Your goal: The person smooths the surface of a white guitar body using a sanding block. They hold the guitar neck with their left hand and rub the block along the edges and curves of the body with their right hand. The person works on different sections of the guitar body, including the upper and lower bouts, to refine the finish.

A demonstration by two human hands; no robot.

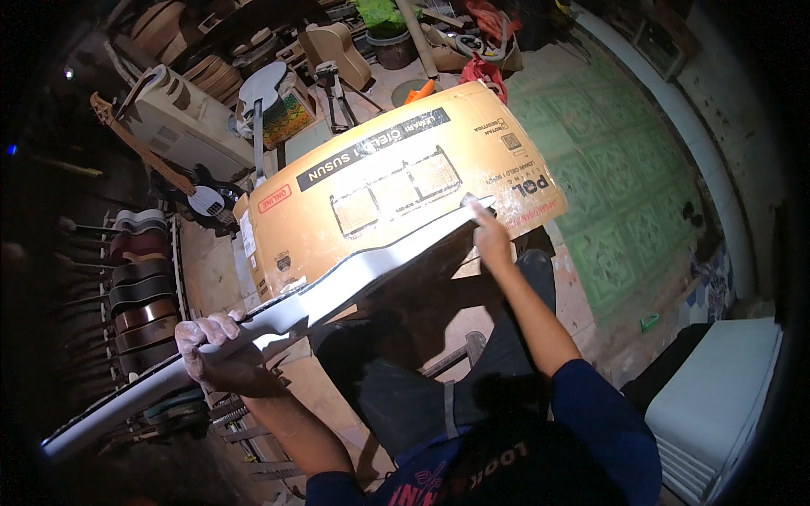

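Observation:
A white guitar (363, 274) lies tilted on its edge across my lap, its side toward me and a dark line along its upper rim. Its neck runs down to the lower left. My left hand (215, 350), dusted with white powder, is wrapped round the neck near where it meets the body. At the far right end of the body, my right hand (489, 232) has its fingers bent against the rim. A small greyish piece shows at its fingertips, too blurred to name.
A flattened cardboard box (380, 185) spreads beyond the guitar. Several guitars stand in a rack (143, 278) at left. A white guitar body (263, 84) leans farther back. Green patterned flooring (582, 194) lies at right, and a white case-like object (717, 396) stands at lower right.

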